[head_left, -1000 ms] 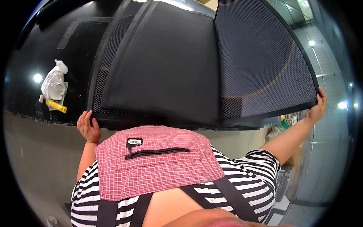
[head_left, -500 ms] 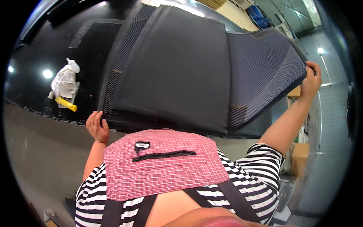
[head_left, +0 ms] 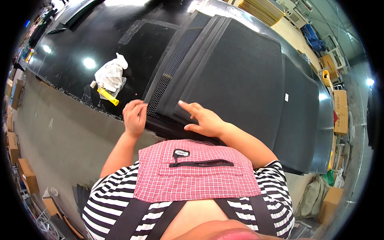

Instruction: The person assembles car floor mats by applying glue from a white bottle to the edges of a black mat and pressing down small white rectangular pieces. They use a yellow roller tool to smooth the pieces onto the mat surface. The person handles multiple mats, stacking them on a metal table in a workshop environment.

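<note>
A stack of dark mats lies on the black table in front of me. The top mat (head_left: 244,76) shows a smooth black face, and a honeycomb-textured mat (head_left: 175,66) sticks out from under it on the left. Beside that mat's near left corner is my left hand (head_left: 135,118), slightly blurred, its fingers loosely bent and apart; nothing shows in it. My right hand (head_left: 205,120) hovers over or rests on the top mat's near left part, fingers spread and holding nothing. Another black mat (head_left: 298,116) with a small white label lies at the right.
Left of the stack, a crumpled clear bag with white contents (head_left: 111,76) and a yellow tool handle (head_left: 108,97) lie on the black table (head_left: 148,40). Cardboard boxes (head_left: 341,112) stand beyond its right end. Stacked tan sheets (head_left: 262,11) sit at the back.
My right hand has let go of the textured mat's far right edge and come left over the stack. That textured right part is now out of sight, with smooth black there. The view has shifted left.
</note>
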The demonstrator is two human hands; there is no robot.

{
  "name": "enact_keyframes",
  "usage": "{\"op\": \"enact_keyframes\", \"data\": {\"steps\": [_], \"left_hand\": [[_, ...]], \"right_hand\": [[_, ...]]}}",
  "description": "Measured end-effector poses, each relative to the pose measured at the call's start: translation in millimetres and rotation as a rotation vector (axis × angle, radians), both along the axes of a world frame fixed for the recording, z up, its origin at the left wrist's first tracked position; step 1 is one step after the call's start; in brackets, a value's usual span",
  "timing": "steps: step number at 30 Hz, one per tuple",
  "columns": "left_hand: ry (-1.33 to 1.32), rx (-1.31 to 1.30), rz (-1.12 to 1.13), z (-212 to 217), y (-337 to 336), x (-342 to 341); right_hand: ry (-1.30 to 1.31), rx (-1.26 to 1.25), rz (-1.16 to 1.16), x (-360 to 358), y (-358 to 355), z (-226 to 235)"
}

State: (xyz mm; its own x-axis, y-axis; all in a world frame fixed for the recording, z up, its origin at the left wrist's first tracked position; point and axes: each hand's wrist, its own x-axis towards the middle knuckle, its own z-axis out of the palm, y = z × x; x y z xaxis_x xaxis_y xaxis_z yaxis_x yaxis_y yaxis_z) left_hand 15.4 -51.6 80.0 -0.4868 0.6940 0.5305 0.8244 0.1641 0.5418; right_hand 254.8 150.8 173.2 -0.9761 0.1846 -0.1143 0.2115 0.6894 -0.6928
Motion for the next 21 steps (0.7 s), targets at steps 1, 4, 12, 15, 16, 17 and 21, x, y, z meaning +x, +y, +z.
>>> {"op": "enact_keyframes", "data": {"steps": [1,4,12,15,16,17,21], "left_hand": [[-0.062,-0.027,-0.093,5,17,-5],[-0.048,-0.153,-0.186,-4,71,-11],[-0.672,-0.505,0.025,8,226,-16],[-0.787,-0.606,-0.026,28,248,-18],[-0.87,-0.594,-0.151,34,253,-22],[-0.941,-0.594,-0.277,49,253,-25],[-0.885,-0.389,-0.524,93,250,-15]], "right_hand": [[-0.012,-0.154,-0.063,6,2,11],[0.199,0.173,-0.211,42,39,8],[-0.363,0.463,-1.391,260,130,-6],[-0.08,-0.087,-1.411,292,139,-37],[-0.007,-0.156,-1.413,297,142,-43],[0.067,-0.24,-1.416,297,138,-51],[0.138,-0.152,-1.413,301,146,-60]]}}
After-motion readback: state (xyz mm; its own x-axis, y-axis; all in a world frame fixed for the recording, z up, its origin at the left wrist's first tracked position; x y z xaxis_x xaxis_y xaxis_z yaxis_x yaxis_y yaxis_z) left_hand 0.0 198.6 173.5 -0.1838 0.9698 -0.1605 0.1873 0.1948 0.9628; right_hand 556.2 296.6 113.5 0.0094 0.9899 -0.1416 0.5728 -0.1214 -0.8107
